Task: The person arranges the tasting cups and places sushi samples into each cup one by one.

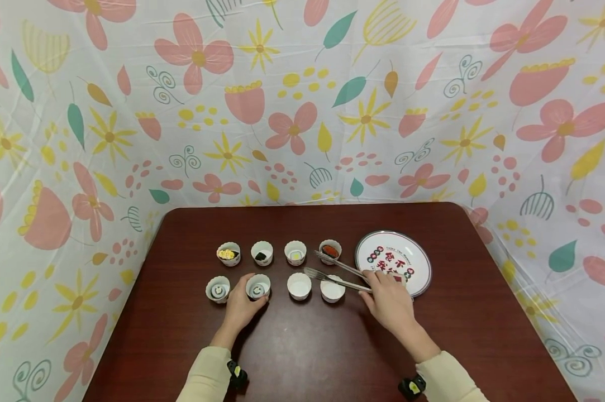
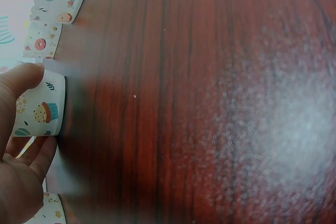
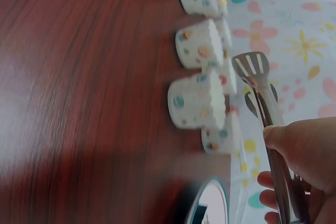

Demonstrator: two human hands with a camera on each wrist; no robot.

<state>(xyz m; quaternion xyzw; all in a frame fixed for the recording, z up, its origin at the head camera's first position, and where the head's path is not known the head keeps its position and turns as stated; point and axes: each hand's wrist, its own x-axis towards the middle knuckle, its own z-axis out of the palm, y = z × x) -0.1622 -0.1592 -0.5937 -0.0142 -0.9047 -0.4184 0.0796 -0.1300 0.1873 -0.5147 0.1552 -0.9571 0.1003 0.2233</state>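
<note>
My left hand (image 1: 239, 307) grips a white paper baking cup (image 1: 258, 279) in the front row, thumb on one side and fingers on the other. A grey-and-white swirled piece lies inside it. The left wrist view shows this cup (image 2: 47, 106), printed with cupcakes, standing on the table between thumb and fingers. My right hand (image 1: 390, 301) holds metal tongs (image 1: 349, 285) by their arms. Their slotted tips are spread apart above the right-hand cups, with nothing between them. In the right wrist view the thumb presses along the tongs (image 3: 281, 174).
Beside the held cup stands another swirl cup (image 1: 213, 296). Two front cups (image 1: 299, 290) show white insides. Back-row cups hold a yellow piece (image 1: 227, 254), a black piece (image 1: 260, 256), a pale piece and an orange-red piece (image 1: 330, 251). A printed plate (image 1: 418, 259) lies right, partly behind my right hand.
</note>
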